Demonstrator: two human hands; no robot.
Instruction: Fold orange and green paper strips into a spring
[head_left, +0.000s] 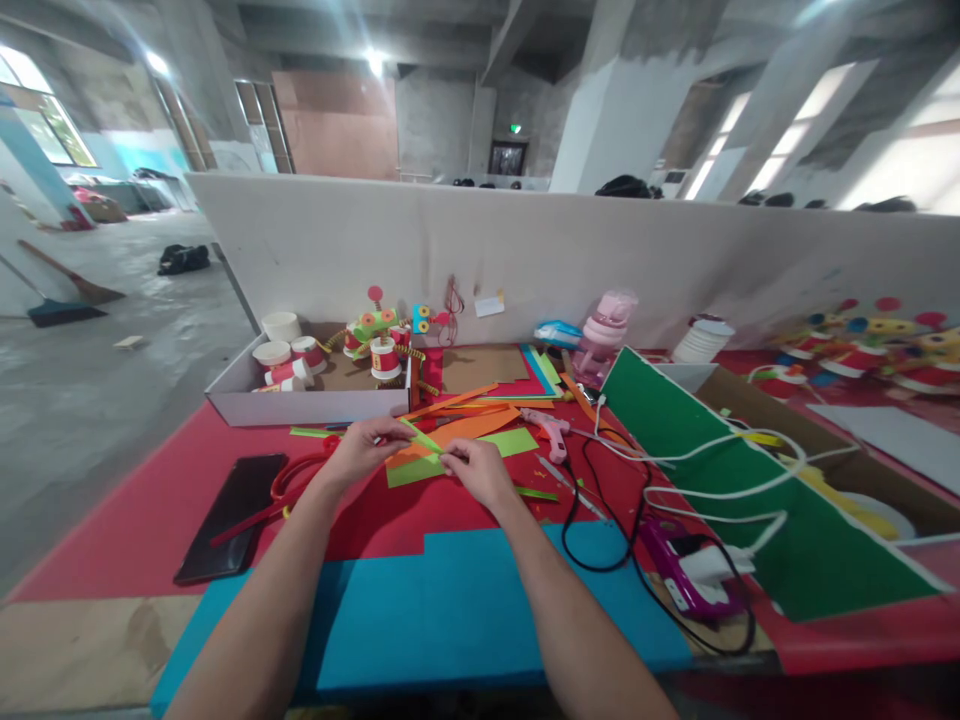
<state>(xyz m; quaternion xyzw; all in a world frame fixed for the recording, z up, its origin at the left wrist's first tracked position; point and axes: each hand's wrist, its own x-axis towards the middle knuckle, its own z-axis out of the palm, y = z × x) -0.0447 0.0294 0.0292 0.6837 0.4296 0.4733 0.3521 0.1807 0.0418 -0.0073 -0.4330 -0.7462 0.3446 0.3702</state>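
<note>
A narrow strip of lime-green paper [422, 437] is stretched between my two hands, above the middle of the table. My left hand [369, 446] pinches its upper left end. At the lower right end, the fingers of my right hand [475, 470] are closed on it. Beneath them lie a green paper sheet [409, 473] and orange paper pieces [480, 424]. Red-handled scissors [300, 478] lie left of my left wrist, partly hidden by the forearm. A pink glue gun [551, 434] rests to the right of my right hand.
At the back left, a shallow box [315, 405] holds paper cups and a cup figure with springs. A black phone [231, 520] lies at left. To the right stand a green panel [742, 490], a purple power strip [694, 575] with looping cables, and a utility knife [570, 487].
</note>
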